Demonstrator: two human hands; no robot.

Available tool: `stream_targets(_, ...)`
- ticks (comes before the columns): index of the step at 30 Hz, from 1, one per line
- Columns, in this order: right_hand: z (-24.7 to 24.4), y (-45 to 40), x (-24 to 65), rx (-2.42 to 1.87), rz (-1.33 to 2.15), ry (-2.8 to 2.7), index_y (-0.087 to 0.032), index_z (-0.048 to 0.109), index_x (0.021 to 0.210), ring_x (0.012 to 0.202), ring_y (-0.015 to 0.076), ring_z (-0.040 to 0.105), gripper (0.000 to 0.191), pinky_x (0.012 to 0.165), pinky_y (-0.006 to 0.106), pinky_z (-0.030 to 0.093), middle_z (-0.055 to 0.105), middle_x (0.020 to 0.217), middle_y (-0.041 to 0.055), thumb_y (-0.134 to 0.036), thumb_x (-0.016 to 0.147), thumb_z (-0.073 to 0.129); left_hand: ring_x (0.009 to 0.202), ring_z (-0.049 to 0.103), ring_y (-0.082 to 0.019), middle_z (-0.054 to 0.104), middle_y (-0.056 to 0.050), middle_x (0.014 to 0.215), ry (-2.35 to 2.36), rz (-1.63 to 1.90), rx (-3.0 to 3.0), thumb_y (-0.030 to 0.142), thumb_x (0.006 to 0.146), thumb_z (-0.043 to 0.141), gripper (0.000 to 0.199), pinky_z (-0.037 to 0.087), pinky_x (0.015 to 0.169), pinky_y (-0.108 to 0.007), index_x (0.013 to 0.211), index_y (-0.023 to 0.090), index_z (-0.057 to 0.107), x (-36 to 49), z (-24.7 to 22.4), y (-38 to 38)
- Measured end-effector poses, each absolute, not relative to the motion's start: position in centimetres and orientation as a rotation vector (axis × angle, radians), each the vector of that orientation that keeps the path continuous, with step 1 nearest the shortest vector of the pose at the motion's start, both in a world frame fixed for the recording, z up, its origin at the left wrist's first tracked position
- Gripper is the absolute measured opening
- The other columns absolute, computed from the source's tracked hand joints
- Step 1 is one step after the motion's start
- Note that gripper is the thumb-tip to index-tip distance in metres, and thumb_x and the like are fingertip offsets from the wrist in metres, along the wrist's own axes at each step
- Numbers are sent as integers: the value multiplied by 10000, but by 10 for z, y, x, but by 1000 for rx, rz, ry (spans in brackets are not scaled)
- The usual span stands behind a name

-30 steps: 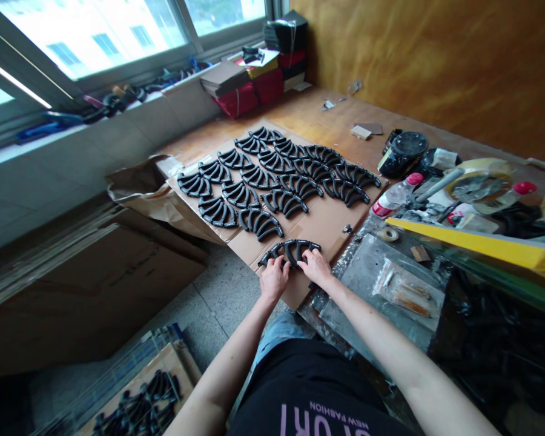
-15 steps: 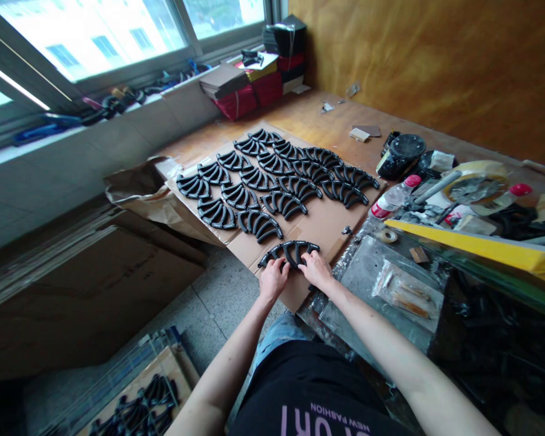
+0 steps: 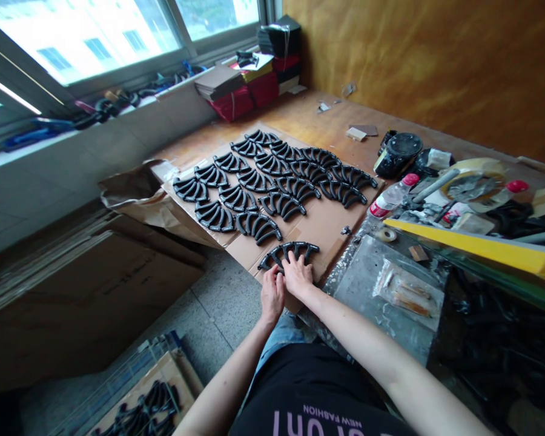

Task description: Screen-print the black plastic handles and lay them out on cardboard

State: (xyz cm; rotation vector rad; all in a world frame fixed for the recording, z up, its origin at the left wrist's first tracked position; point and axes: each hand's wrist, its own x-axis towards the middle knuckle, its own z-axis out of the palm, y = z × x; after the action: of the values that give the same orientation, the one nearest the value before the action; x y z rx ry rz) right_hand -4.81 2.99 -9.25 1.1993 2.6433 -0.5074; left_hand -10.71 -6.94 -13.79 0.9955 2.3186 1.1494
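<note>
At the near edge of the cardboard sheet [image 3: 331, 237] lies a black fan-shaped piece [image 3: 303, 247] made of curved black tubes. My right hand [image 3: 298, 275] rests on its near side with the fingers spread over the tubes. Beside it, my left hand [image 3: 272, 295] has its fingers bent at the piece's near edge; what they pinch, if anything, is too small to tell. Farther back on the sheet, several similar black fans [image 3: 258, 181] lie in overlapping rows.
To the right are a plastic bottle [image 3: 388, 198], a black jar [image 3: 402, 151], a tape roll [image 3: 387, 235] and a yellow strip [image 3: 481, 242]. A paper bag [image 3: 140, 197] hangs left of the sheet. More black pieces [image 3: 148, 409] lie at lower left.
My right hand has moved left onto the middle of the near piece. My left hand has shifted slightly down and turned more upright beside it. The view has shifted slightly.
</note>
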Motion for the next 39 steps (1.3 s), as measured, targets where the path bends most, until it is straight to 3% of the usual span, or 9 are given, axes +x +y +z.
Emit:
stream_targets(4, -91, 33, -47, 1165, -522, 2665, -220, 602, 1145, 1190, 351, 430, 277, 796, 459, 502, 502, 1305, 141, -307, 887, 550, 1133, 581, -192, 564, -120, 1281, 2315, 1215, 1018, 381, 974, 364, 398, 463, 1003, -379, 1314, 193, 455, -98, -148, -76)
stream_targets(12, -55, 99, -43, 1401, -635, 2844, -277, 617, 1122, 1125, 248, 505, 347, 828, 357, 483, 563, 1218, 59, -473, 836, 618, 1182, 553, -219, 558, -136, 1245, 2216, 1253, 1602, 313, 943, 452, 325, 478, 977, -416, 1249, 208, 490, -100, -176, -73)
stream_targets(20, -44, 215, -24, 1979, -396, 2526, -243, 649, 1125, 1068, 292, 572, 421, 840, 398, 471, 571, 1212, 94, -527, 815, 630, 1076, 607, -256, 640, -120, 1183, 2321, 901, 1739, 322, 929, 484, 304, 470, 935, -447, 1207, 230, 568, -106, -186, -43)
stream_targets(28, -79, 234, -40, 1893, -403, 2405, -202, 647, 1122, 1113, 313, 544, 388, 813, 390, 482, 536, 1245, 142, -465, 838, 623, 1038, 622, -263, 660, -110, 1159, 2330, 935, 1809, 297, 904, 525, 311, 478, 903, -443, 1208, 266, 582, -108, -193, -46)
stream_targets(39, -70, 220, -44, 1818, -479, 2394, -225, 506, 1261, 1133, 332, 513, 435, 811, 452, 483, 519, 1273, 166, -403, 877, 610, 1040, 608, -241, 656, -116, 1166, 2314, 836, 1939, 270, 927, 485, 309, 455, 879, -394, 1200, 166, 587, -114, -194, -45)
